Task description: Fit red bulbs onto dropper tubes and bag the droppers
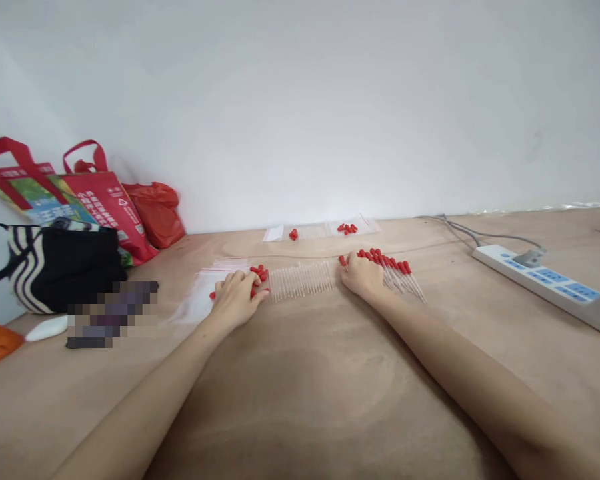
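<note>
My left hand (237,297) rests on the table over a group of small red caps (260,272), its thumb stretched away from the curled fingers; some caps show beside and below it. Between my hands lies a row of thin pale sticks (303,280), side by side. My right hand (364,273) is closed in a pinch at the right end of that row, with a red-tipped stick (343,260) at its fingertips; most of that stick is hidden. Right beside this hand, several red-tipped sticks (397,270) lie in a slanting row.
Clear plastic bags (195,300) lie left of my left hand. By the wall are another bag (367,223) and more red caps (347,229). A white power strip (545,280) with a cable stands right. Shopping bags (105,207) and a black bag (80,267) stand left.
</note>
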`<state>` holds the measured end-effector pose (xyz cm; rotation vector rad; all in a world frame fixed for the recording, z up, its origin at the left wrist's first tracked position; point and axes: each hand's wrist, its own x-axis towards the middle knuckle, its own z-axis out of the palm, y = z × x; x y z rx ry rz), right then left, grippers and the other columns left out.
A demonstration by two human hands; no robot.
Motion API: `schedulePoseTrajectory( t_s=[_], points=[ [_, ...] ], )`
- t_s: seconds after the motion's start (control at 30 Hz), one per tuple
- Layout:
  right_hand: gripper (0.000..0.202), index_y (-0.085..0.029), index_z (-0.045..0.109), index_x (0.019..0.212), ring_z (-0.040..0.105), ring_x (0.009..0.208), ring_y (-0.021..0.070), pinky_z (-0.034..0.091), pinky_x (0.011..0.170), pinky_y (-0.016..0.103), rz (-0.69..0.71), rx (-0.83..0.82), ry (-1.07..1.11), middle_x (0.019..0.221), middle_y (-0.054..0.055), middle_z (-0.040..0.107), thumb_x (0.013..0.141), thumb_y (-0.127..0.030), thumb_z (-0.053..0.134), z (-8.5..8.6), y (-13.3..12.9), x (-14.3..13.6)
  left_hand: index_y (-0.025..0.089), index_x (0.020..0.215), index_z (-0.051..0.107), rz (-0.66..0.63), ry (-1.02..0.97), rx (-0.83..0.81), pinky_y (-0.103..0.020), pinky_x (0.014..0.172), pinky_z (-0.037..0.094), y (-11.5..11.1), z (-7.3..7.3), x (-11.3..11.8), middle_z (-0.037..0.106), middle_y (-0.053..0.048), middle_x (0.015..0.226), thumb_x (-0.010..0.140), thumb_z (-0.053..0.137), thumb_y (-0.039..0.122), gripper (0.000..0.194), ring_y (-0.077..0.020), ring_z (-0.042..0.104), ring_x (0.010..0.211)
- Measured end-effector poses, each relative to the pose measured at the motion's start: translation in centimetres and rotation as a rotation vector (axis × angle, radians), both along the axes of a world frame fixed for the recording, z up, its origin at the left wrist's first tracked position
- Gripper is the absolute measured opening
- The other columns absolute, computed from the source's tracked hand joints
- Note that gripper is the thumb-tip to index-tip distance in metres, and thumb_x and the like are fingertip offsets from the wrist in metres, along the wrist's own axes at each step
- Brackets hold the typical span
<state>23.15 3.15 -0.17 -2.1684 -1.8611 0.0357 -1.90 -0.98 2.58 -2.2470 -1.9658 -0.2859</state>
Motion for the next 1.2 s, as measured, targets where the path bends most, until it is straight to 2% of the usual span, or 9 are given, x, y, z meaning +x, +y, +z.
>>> schedulePoseTrajectory(
  t_s=[0.1,0.23,0.4,0.57,0.7,0.87,1.2],
  points=[
    [0.031,-0.014,0.058,0.095,0.059,0.088,0.0259,0.043,0.070,0.035,0.028,-0.035,0.029,0.094,0.015,0.062,0.079,-0.032,0.038,0.3,0.1,-1.1,0.021,0.087,0.056,-0.020,0.050,-0.016,-0.038,0.076,0.033,0.0,0.1,-0.3,0.053,-0.007,0.091,0.076,0.052,0.036,0.020,-0.0259,0.047,0.094],
    [0.030,-0.012,0.061,0.095,0.060,0.088,0.0253,0.043,0.070,0.034,0.040,-0.115,0.054,0.099,0.018,0.060,0.078,-0.026,0.041,0.4,0.8,-2.3,0.020,0.085,0.058,-0.044,0.134,0.067,-0.038,0.076,0.033,0.2,-1.0,-0.3,0.054,-0.008,0.092,0.076,0.052,0.032,0.017,-0.0266,0.046,0.094],
    [0.029,-0.013,0.062,0.095,0.060,0.087,0.0241,0.043,0.071,0.034,0.062,-0.128,0.066,0.102,0.019,0.059,0.079,-0.026,0.041,0.5,1.3,-2.8,0.018,0.075,0.059,-0.059,0.148,0.170,-0.039,0.072,0.035,0.8,-2.2,-0.6,0.055,-0.009,0.086,0.077,0.049,0.027,0.013,-0.0277,0.048,0.088],
    [0.032,-0.013,0.062,0.096,0.059,0.088,0.0254,0.044,0.070,0.035,0.066,-0.127,0.066,0.102,0.019,0.060,0.079,-0.030,0.040,0.6,1.1,-3.3,0.018,0.073,0.054,-0.059,0.029,0.276,-0.039,0.070,0.037,1.0,-2.2,-0.2,0.057,-0.009,0.083,0.076,0.046,0.020,0.009,-0.0278,0.050,0.086],
    [0.031,-0.013,0.062,0.095,0.059,0.089,0.0262,0.044,0.070,0.035,0.066,-0.126,0.067,0.102,0.018,0.060,0.077,-0.029,0.043,0.6,1.2,-3.1,0.017,0.078,0.050,-0.158,-0.122,0.348,-0.036,0.071,0.038,0.4,-2.1,0.9,0.059,-0.007,0.082,0.078,0.044,0.019,0.007,-0.0242,0.052,0.083],
    [0.032,-0.011,0.060,0.098,0.058,0.091,0.0258,0.044,0.072,0.035,0.029,-0.126,0.079,0.102,0.018,0.059,0.074,-0.028,0.046,0.4,1.4,-1.9,0.016,0.080,0.050,-0.275,-0.159,0.335,-0.035,0.070,0.038,-0.3,-2.6,2.2,0.060,-0.006,0.082,0.080,0.043,0.020,0.008,-0.0233,0.052,0.081],
    [0.030,-0.013,0.060,0.095,0.060,0.085,0.0246,0.044,0.067,0.033,-0.013,-0.103,0.141,0.096,0.016,0.062,0.074,-0.030,0.046,0.1,1.8,-1.2,0.016,0.079,0.050,-0.377,-0.241,0.295,-0.035,0.072,0.041,-0.5,-3.4,2.6,0.058,-0.005,0.077,0.081,0.043,0.020,0.009,-0.0203,0.052,0.076]
  ],
)
